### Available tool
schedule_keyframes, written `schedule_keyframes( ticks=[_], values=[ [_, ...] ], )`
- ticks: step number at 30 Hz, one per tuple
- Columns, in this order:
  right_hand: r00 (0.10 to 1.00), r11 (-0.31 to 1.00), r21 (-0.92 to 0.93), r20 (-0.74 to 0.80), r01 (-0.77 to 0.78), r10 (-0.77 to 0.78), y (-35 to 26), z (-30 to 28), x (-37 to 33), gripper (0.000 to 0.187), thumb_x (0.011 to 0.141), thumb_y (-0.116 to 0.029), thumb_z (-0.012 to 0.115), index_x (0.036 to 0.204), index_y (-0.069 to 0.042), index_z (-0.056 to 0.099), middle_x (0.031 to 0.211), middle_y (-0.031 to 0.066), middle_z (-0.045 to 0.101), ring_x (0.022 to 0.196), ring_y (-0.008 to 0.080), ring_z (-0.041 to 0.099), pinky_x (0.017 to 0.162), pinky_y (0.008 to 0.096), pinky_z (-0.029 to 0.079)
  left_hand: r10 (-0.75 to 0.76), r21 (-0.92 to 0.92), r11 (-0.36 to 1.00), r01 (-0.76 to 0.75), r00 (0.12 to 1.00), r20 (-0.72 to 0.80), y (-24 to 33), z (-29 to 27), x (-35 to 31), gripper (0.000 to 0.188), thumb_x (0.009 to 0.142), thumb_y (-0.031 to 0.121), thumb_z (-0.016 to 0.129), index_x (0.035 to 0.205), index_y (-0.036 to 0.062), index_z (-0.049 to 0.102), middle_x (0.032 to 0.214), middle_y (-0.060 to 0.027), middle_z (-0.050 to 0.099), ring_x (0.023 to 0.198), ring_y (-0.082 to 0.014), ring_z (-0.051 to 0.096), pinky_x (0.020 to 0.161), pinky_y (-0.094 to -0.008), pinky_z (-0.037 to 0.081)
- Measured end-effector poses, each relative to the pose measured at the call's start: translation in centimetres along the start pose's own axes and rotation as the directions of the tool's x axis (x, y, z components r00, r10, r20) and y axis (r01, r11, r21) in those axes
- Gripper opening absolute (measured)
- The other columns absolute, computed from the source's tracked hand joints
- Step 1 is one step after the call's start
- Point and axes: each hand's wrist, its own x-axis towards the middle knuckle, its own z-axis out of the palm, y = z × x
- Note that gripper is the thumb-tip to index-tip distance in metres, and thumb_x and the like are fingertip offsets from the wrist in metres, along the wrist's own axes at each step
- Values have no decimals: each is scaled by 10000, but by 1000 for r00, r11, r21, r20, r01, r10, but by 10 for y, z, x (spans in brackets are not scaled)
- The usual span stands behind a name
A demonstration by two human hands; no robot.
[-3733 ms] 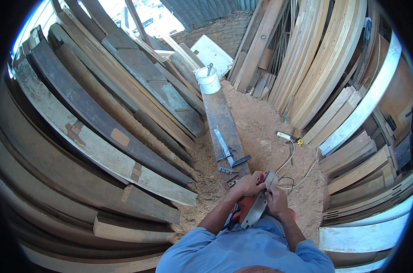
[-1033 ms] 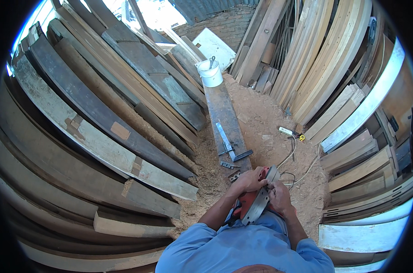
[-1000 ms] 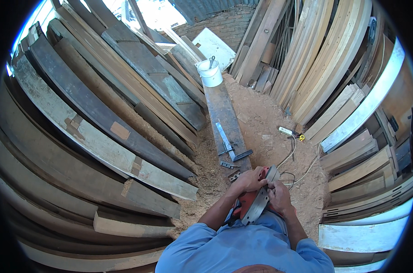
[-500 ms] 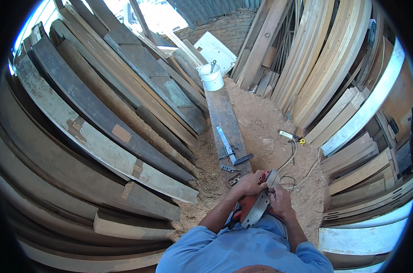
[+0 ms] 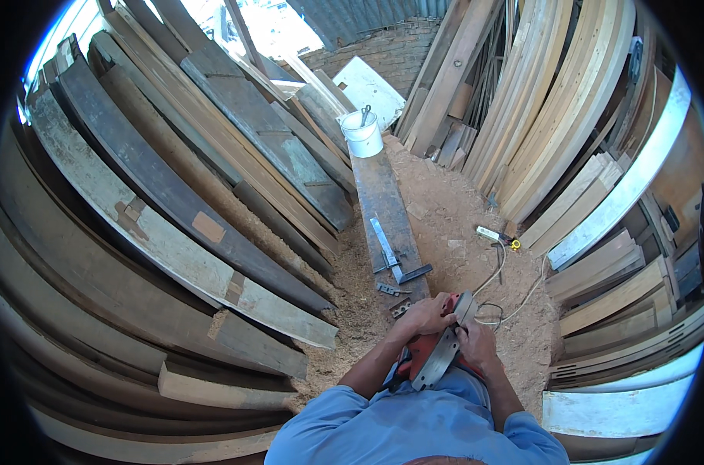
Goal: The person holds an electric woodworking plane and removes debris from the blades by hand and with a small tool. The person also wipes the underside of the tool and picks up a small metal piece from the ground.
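Observation:
A red electric hand planer (image 5: 438,360) lies across my lap, its flat metal sole turned up. My left hand (image 5: 427,316) is wrapped over the planer's left side near its front end. On the other side, my right hand (image 5: 476,342) has its fingers bent against the sole's edge, near the cutter opening; whether they pinch a small part there is hidden. Just ahead on a dark plank (image 5: 380,186) lie a try square (image 5: 386,249), a small metal piece (image 5: 392,290) and a metal block with holes (image 5: 401,308).
A white bucket (image 5: 362,136) with a tool in it stands at the plank's far end. Boards (image 5: 173,232) are stacked along the left, and more timber (image 5: 553,116) leans at the right. On the shavings-covered floor lie a white power strip (image 5: 488,232) and a cable (image 5: 527,293).
Hardly anything differs. Both hands stay on the planer, with only a slight shift of the right fingers and of the view.

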Motion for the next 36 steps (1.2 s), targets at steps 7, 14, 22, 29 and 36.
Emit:
schedule_keyframes(
  ticks=[7,14,22,29,36],
  values=[
    [984,988,-100,125,-114,126,-3,-6,7,207,901,-223,708,987,-38,672,876,197,721,845,415,695,765,530,520,0,19,1000,1,1000,-30,-3,2,2,694,938,481,618,1430,18,457,1257,-298,651,1200,-462,615,1012,-508,479],
    [997,995,73,27,-70,68,-4,-4,0,278,929,-303,672,925,-26,688,869,227,714,845,440,691,761,543,518,44,25,999,-42,996,-75,-7,2,3,664,934,474,632,1375,2,477,1201,-289,674,1141,-457,646,969,-511,503],
    [996,995,87,78,-48,41,-5,-6,4,355,956,-368,630,1038,-26,674,923,222,720,923,417,700,807,533,524,30,-51,998,-33,997,-66,-17,7,7,664,914,501,674,1379,56,511,1227,-252,680,1167,-449,645,975,-508,508],
    [996,995,53,38,-81,79,12,4,-8,358,952,-383,638,1044,-37,649,906,210,718,896,415,697,804,535,525,26,24,999,-27,998,51,7,-1,7,771,908,491,703,1496,83,417,1365,-252,612,1242,-436,610,1048,-498,477],
    [997,997,20,35,-68,68,5,7,-2,329,948,-351,652,1042,-36,641,886,210,713,879,424,695,796,545,526,41,73,996,-42,999,7,-5,6,13,748,909,461,714,1497,98,425,1212,-235,680,1139,-399,662,976,-469,510]
  ],
)
